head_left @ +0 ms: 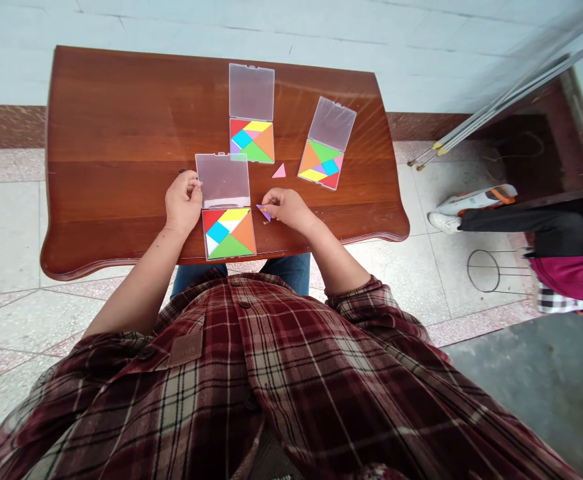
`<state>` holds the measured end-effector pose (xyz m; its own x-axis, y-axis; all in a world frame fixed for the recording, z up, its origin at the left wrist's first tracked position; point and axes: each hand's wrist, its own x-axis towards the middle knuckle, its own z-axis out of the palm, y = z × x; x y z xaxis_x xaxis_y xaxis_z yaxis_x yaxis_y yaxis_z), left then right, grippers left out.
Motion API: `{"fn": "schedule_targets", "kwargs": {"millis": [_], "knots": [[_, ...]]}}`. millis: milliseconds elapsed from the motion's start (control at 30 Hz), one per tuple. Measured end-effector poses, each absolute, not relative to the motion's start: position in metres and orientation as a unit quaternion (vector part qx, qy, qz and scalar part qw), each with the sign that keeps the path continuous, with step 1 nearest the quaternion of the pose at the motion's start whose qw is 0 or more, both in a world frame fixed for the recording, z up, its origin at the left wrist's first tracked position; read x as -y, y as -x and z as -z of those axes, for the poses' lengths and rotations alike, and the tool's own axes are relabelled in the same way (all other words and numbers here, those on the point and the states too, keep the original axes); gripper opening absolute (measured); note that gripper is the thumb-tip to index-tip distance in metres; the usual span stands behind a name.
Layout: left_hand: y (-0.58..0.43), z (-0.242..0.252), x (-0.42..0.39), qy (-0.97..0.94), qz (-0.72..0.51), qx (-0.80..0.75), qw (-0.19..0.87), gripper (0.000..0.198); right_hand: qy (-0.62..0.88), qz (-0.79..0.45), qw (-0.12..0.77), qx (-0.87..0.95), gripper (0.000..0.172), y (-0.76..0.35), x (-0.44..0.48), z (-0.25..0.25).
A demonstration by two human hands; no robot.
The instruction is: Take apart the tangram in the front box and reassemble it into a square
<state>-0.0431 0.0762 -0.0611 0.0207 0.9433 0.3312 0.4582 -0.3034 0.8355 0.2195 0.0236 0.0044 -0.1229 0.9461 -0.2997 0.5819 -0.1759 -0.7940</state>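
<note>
Near the table's front edge lies a tangram box (229, 233) with its clear lid (223, 180) folded back. Red, yellow, blue, orange and green pieces fill most of its tray, and white gaps show at the lower left and upper right. My left hand (183, 200) is closed at the lid's left edge, thumb and fingers pinching there. Between the fingertips of my right hand (287, 207), just right of the box, is a purple triangle tangram piece (264, 213). A loose pink triangle (279, 171) rests on the tabletop beyond that hand.
Two more open tangram boxes, a middle one (252, 140) and a right one (321, 163), hold full sets of coloured pieces on the wooden table (116, 147). To the right, a person's leg (521, 220) and a wire stand (483, 271) are on the floor side.
</note>
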Motion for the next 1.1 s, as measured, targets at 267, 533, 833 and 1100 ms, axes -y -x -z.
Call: {"fn": "schedule_targets", "kwargs": {"millis": [267,533,833,1100], "knots": [[0.043,0.059,-0.076,-0.666,-0.457,-0.526,0.267,0.022,0.568,-0.435,0.21,0.666,0.007,-0.198,-0.013,-0.021],[0.042,0.06,-0.076,-0.666,-0.457,-0.527,0.266,0.021,0.515,-0.187,0.023,0.836,0.024,-0.149,-0.003,-0.035],[0.04,0.059,-0.073,-0.662,-0.453,-0.532,0.272,0.017,0.497,-0.087,-0.081,0.86,0.035,-0.126,0.007,-0.038],[0.04,0.057,-0.071,-0.668,-0.449,-0.528,0.271,0.017,0.489,-0.121,-0.077,0.86,0.028,-0.129,0.005,-0.03]]}}
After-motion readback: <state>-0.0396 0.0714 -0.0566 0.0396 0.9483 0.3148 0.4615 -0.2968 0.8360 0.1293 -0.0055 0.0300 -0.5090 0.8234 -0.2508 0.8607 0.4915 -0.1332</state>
